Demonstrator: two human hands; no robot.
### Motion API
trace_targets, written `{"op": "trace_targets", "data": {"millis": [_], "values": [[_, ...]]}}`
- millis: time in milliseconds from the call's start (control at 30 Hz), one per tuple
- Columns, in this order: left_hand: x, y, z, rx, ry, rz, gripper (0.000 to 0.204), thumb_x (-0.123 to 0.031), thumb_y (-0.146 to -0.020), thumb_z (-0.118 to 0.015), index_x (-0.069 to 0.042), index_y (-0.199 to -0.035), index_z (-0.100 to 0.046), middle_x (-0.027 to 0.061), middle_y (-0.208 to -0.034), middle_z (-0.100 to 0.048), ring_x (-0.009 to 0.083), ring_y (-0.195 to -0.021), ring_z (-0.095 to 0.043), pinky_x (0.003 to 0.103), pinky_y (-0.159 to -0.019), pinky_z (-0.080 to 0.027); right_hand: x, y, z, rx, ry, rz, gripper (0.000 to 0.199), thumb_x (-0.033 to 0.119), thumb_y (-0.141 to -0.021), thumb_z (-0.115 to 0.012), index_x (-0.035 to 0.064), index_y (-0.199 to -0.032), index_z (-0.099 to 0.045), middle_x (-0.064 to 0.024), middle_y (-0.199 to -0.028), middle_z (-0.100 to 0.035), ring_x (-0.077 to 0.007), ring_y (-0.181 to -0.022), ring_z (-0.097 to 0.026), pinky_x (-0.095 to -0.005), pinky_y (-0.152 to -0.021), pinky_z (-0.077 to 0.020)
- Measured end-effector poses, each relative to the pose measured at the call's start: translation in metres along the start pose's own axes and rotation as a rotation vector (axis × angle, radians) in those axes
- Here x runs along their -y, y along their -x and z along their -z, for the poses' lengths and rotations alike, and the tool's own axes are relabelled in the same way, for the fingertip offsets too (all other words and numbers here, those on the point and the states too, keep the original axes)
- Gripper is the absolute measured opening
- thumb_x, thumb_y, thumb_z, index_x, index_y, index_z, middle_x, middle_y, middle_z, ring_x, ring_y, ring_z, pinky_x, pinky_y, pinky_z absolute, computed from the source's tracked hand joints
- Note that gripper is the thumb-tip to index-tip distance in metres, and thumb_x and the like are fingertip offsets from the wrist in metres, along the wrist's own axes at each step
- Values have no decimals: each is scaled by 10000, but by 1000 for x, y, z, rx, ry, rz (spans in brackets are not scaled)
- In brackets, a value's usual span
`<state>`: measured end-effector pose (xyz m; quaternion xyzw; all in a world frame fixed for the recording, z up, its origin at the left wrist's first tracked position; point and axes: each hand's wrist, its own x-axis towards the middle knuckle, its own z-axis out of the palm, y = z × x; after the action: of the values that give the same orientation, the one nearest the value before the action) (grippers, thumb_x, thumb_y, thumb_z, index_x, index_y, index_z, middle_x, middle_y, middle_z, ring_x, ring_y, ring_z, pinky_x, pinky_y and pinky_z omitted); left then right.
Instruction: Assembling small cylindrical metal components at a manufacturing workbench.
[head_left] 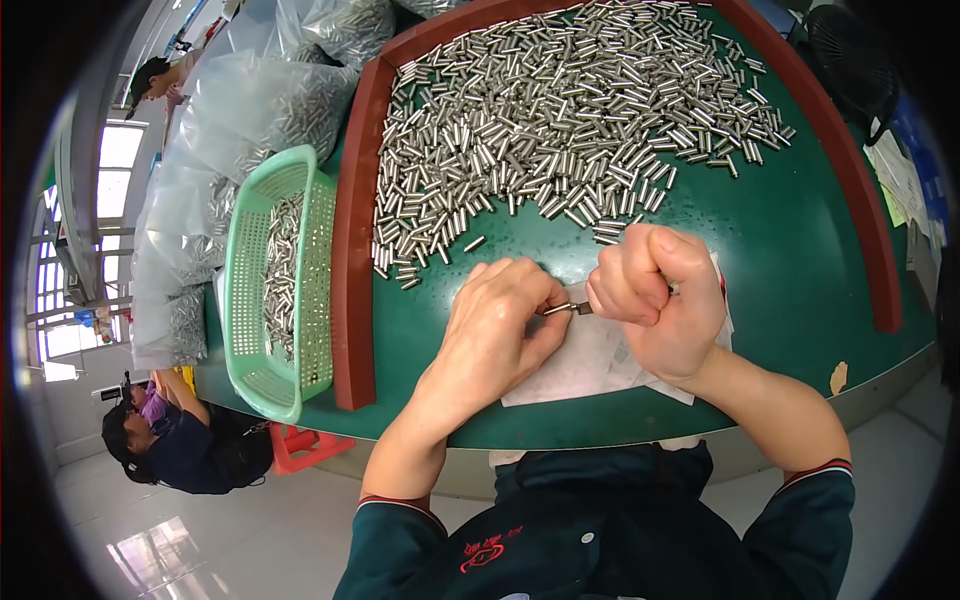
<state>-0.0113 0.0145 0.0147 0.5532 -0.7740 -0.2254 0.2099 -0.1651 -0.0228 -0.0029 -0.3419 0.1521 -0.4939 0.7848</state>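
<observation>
My left hand [500, 320] pinches a small metal pin [560, 308] between thumb and fingers, just above a white sheet of paper [585, 365]. My right hand [655, 300] is closed in a fist around a small tool whose tip meets the pin's end. A large heap of several short silver metal pins [560, 110] covers the green table [800, 250] beyond both hands.
A dark red raised border [352, 260] frames the table. Left of it, a green plastic basket [250, 300] holds more pins, beside clear plastic bags [250, 110] of pins. One person sits lower left [180, 445], another stands upper left [160, 80]. A black fan [850, 60] stands top right.
</observation>
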Motion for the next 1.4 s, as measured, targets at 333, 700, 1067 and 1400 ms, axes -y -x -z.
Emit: {"op": "trace_targets", "data": {"millis": [333,700,1067,1400], "values": [[0,0,-2,9,78,18,109,-21,-645,-603,-11,-683,-501,89,-644,-487,267,-631,-470,358,-562,-373,-4,-1,2,15,7,13,384,255,-869,-310,117,-513,-271,28,-419,-245,-78,-387,-172,-241,-396,-179],[-4,-3,0,34,28,10,97,-15,-646,-595,-1,-688,-508,99,-645,-489,281,-626,-472,367,-553,-382,-6,2,-8,1,101,35,343,147,-841,-366,65,-521,-276,22,-488,-270,-68,-455,-231,-234,-416,-196],[-1,-1,1,39,66,45,131,-15,-623,-638,10,-728,-563,69,-673,-530,204,-639,-528,289,-543,-418,11,2,-1,-53,36,7,356,170,-831,-340,81,-497,-258,21,-461,-246,-71,-438,-232,-232,-423,-202],[-6,0,0,-1,53,3,143,-26,-613,-649,-9,-736,-578,65,-688,-505,213,-630,-504,306,-547,-409,7,2,-1,-58,44,15,391,256,-866,-320,114,-506,-265,21,-418,-252,-77,-394,-173,-241,-395,-170]]}}
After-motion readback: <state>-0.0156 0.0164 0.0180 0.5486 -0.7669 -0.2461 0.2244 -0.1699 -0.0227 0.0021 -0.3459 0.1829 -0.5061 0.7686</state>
